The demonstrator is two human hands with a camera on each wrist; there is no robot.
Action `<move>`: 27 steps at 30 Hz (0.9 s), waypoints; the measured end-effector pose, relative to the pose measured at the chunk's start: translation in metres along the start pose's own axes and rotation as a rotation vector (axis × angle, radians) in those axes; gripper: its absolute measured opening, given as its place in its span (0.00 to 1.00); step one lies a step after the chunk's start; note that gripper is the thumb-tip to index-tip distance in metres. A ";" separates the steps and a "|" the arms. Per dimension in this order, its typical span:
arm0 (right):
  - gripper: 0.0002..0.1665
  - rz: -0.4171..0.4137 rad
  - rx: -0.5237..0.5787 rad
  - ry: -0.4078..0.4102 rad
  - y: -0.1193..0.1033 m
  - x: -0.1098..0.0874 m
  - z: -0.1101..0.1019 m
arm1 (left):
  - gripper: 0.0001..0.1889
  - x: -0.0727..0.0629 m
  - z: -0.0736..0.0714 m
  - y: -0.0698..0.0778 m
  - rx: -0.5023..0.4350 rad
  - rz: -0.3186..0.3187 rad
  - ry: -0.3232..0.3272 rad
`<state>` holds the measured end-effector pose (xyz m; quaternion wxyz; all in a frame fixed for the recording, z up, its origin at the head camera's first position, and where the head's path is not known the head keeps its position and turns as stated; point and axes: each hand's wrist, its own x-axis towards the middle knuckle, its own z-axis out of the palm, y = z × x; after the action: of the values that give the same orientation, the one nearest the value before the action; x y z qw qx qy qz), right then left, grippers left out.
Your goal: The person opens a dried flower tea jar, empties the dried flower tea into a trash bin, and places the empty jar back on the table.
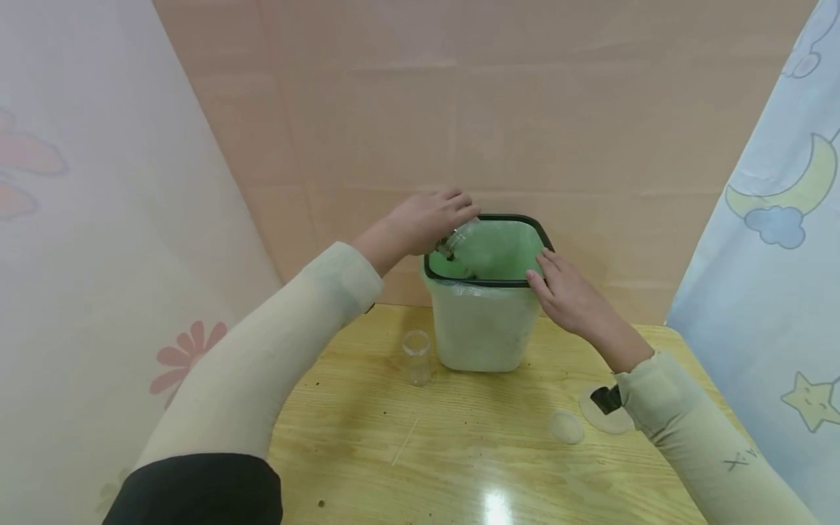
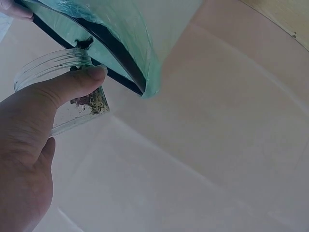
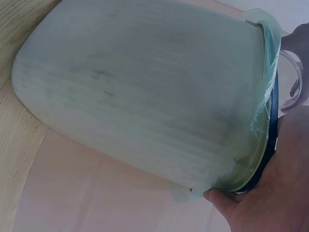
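My left hand (image 1: 426, 219) holds a clear screw-neck jar (image 2: 91, 104) tilted over the near left side of a trash bin (image 1: 485, 332). Dark and yellowish dried bits lie inside the jar, and a dark clump (image 2: 84, 43) shows just beyond its mouth. The bin is pale, with a green bag (image 1: 499, 248) lining it and folded over beneath a black rim (image 1: 488, 283). On the bin's right side my right hand (image 1: 571, 295) grips the rim, the thumb (image 3: 219, 200) outside it. The bin's floor is hidden.
A second clear jar (image 1: 417, 357) stands left of the bin on the wooden table (image 1: 472, 452). Two round, pale discs lie to the right, a small disc (image 1: 566, 426) and a larger disc (image 1: 593, 419) partly behind the right wrist. A thin pale strip (image 1: 405, 442) lies in front.
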<state>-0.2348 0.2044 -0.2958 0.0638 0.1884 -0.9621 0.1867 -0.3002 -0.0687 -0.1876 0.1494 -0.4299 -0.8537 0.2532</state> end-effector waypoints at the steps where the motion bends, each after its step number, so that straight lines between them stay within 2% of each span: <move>1: 0.43 -0.001 -0.001 -0.001 0.000 0.000 0.000 | 0.38 0.000 0.000 0.000 -0.004 -0.001 -0.002; 17: 0.42 0.008 -0.009 -0.003 -0.002 -0.002 0.000 | 0.40 -0.004 -0.002 -0.002 -0.056 -0.014 -0.007; 27: 0.43 0.010 0.006 0.000 0.000 -0.001 -0.002 | 0.38 -0.004 -0.002 -0.003 -0.060 -0.002 0.022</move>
<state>-0.2334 0.2052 -0.2944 0.0624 0.1840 -0.9625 0.1896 -0.2990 -0.0726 -0.1851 0.1460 -0.4362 -0.8595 0.2228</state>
